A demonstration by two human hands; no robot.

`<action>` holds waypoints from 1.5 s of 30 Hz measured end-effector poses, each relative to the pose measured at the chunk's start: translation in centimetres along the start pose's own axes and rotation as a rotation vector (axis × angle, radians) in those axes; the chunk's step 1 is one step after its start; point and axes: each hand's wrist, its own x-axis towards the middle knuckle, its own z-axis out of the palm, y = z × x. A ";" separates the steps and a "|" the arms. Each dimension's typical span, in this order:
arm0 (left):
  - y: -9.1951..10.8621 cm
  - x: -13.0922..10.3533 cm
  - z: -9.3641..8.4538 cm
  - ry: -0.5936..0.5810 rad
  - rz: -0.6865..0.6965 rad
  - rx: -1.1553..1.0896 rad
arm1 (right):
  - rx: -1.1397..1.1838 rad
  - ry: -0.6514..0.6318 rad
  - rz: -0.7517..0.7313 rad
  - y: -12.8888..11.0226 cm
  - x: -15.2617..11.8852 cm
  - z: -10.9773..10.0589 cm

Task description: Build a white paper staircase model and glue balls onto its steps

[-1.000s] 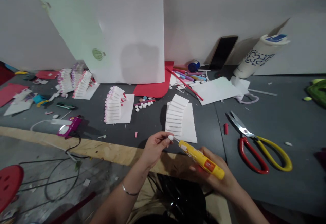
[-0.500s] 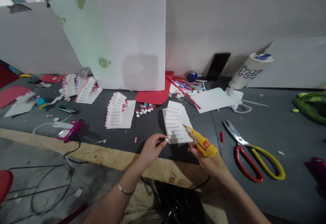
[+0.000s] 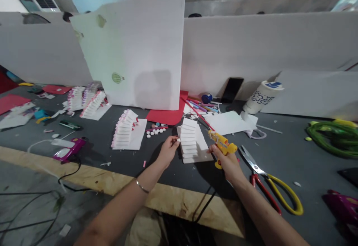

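My left hand (image 3: 168, 152) pinches a small white disc (image 3: 178, 140) at the left edge of a curved white staircase model (image 3: 189, 138). The staircase stands on a white card (image 3: 203, 149) on the dark tabletop. In my right hand (image 3: 228, 164) is a yellow glue gun (image 3: 224, 144), its nozzle just right of the card and apart from the steps. Several white discs (image 3: 156, 131) lie beside a dark pink stick, left of the staircase. A similar staircase with pink rounded ends (image 3: 123, 130) stands on another card further left.
Large scissors (image 3: 258, 169) with red and yellow handles lie right of my right hand. A purple glue gun (image 3: 73, 149) with a cable rests on the left. Behind are coloured sticks (image 3: 203, 106), a phone (image 3: 232, 89), a cup (image 3: 261, 96) and an upright white board (image 3: 148, 52).
My left hand has moved up along the staircase's left edge with the small disc. The yellow glue gun has drawn back to the right, away from the steps. The camera has tilted upward.
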 end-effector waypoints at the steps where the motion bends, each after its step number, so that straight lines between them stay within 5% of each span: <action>1: 0.0 0.8 0.4 0.006 0.003 -0.005 | -0.002 -0.004 -0.005 0.2 0.3 0.3; 8: 0.9 4.0 0.3 0.036 0.042 0.015 | -0.016 -0.001 -0.057 1.3 1.1 1.2; 14: 2.8 1.0 -2.8 -0.038 0.170 0.330 | 0.023 -0.044 -0.090 1.6 0.6 1.4; 20: 1.8 -2.1 -1.9 -0.150 0.320 0.595 | 0.062 -0.070 -0.072 1.7 0.1 2.1; 29: 0.8 -2.1 -1.7 -0.158 0.402 0.896 | 0.050 -0.093 -0.089 1.8 0.1 1.9; 45: 0.1 -1.9 -1.7 -0.204 0.684 1.087 | 0.107 -0.089 -0.101 2.7 0.4 2.0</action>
